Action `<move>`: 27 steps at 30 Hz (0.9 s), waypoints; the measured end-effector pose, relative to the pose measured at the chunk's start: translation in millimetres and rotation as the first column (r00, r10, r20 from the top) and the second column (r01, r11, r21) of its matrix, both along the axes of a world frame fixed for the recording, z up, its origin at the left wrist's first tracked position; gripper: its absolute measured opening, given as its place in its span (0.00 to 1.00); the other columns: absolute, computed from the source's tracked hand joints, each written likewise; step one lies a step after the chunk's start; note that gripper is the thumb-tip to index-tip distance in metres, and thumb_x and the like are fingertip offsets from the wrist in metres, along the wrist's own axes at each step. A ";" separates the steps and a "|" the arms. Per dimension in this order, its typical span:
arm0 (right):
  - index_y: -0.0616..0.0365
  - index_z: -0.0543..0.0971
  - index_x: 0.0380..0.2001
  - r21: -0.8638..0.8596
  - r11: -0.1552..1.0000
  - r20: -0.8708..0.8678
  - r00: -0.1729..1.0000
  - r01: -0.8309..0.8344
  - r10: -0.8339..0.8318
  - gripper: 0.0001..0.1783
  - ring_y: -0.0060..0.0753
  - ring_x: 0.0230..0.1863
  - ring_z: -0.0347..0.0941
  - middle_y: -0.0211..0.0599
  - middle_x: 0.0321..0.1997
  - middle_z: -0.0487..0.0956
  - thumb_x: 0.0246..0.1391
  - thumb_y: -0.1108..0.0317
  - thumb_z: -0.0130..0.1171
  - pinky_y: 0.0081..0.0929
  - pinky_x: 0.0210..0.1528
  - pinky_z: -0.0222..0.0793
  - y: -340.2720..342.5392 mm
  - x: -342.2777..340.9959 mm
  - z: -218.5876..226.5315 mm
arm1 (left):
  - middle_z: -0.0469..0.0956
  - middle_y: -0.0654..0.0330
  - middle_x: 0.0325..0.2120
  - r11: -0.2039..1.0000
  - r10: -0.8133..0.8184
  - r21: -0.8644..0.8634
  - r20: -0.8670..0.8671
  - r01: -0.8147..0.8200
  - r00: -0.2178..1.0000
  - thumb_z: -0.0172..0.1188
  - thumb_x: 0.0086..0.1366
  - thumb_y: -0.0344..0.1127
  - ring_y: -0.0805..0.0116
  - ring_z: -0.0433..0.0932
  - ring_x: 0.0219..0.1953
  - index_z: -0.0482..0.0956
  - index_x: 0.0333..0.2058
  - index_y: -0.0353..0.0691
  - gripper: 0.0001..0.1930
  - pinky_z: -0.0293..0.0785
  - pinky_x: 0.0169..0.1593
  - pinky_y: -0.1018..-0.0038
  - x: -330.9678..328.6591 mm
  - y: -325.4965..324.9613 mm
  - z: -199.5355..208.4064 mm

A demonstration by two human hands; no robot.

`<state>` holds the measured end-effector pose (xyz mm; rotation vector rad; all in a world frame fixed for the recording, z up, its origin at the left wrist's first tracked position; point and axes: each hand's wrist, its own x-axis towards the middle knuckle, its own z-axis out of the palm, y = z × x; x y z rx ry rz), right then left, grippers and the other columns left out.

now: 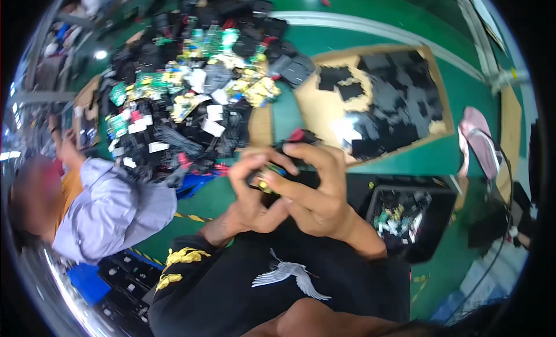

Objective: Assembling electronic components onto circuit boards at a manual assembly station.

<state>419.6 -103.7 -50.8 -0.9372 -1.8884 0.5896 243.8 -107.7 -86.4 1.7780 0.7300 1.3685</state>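
Note:
Close together in front of my chest, both my hands are curled around a small electronic part [264,184] with black, green and yellow bits showing. My left hand [249,205] grips it from the left with bent fingers. From the other side, the fingers of my right hand [319,202] press on it. Most of the part is hidden by my fingers, and motion blurs it, so its exact kind does not show. Just beyond my right fingers is a black and red piece [302,135]; I cannot tell whether it is held or lies on the table.
A heap of black housings, green circuit boards and yellow parts [191,94] spreads at the far left. Far right, a cardboard box [310,108] holds flat black pieces. A black bin [434,221] with mixed parts stands at the right, near a pink slipper [480,141]. A co-worker's sleeve [110,204] is on the left.

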 end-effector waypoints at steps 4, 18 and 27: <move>0.57 0.89 0.43 -0.131 0.988 -0.200 0.978 -0.078 0.050 0.19 0.46 0.56 0.71 0.56 0.63 0.73 0.61 0.56 0.59 0.41 0.55 0.69 -3.0 13.8 -12.2 | 0.77 0.45 0.47 0.992 -0.073 -0.095 0.061 0.078 0.995 0.63 0.72 0.40 0.57 0.79 0.46 0.60 0.60 0.37 0.26 0.76 0.53 0.59 -1.7 -3.6 -2.1; 0.69 0.81 0.41 -0.468 0.871 -0.493 0.862 -0.147 -0.120 0.17 0.25 0.45 0.77 0.39 0.44 0.82 0.56 0.67 0.73 0.23 0.49 0.74 -20.2 23.8 -40.5 | 0.76 0.57 0.62 0.986 -0.106 -0.134 -0.018 0.102 0.994 0.57 0.75 0.49 0.53 0.56 0.77 0.66 0.64 0.41 0.26 0.43 0.71 0.54 8.1 9.4 22.3; 0.63 0.79 0.44 -0.466 0.877 -0.365 0.878 0.116 -0.311 0.15 0.14 0.33 0.70 0.24 0.35 0.78 0.62 0.61 0.65 0.18 0.36 0.69 55.6 76.3 19.2 | 0.57 0.42 0.71 0.988 -0.148 -0.011 0.160 0.152 0.976 0.70 0.65 0.48 0.46 0.55 0.75 0.50 0.71 0.29 0.48 0.51 0.75 0.55 16.2 42.0 11.4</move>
